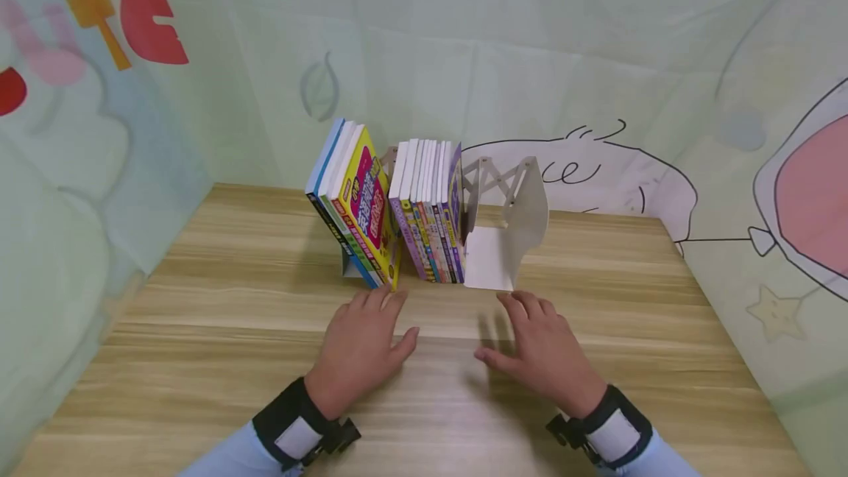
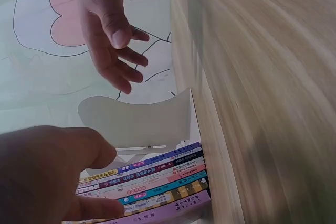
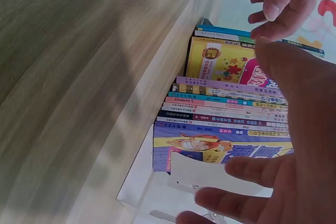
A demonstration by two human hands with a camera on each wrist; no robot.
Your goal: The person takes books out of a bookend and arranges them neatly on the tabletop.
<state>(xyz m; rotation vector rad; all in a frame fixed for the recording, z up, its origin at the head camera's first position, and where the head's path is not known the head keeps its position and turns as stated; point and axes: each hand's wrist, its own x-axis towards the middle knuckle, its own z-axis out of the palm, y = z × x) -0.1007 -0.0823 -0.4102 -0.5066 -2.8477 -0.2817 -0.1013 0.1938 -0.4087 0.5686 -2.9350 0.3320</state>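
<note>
My left hand (image 1: 361,352) hovers low over the table in front of the larger books, fingers spread and nothing held. Its fingertips overlap the foot of the yellow book (image 1: 369,205) in the head view. Facing it, my right hand (image 1: 550,352) is relaxed and holds nothing, near the front edge of a white folding bookend rack (image 1: 489,260). A few larger books lean left in the rack's left section. Several thin books (image 1: 424,219) stand in the middle, spines forward, with a purple-covered book (image 3: 210,142) at their right end. The rack's right section shows its bare base.
The wood-grain table (image 1: 265,359) extends around the rack on both sides and in front. Behind it hangs a pale printed cloth (image 1: 411,72) with cartoon figures. Black wrist straps (image 1: 294,425) with small cameras sit on both wrists.
</note>
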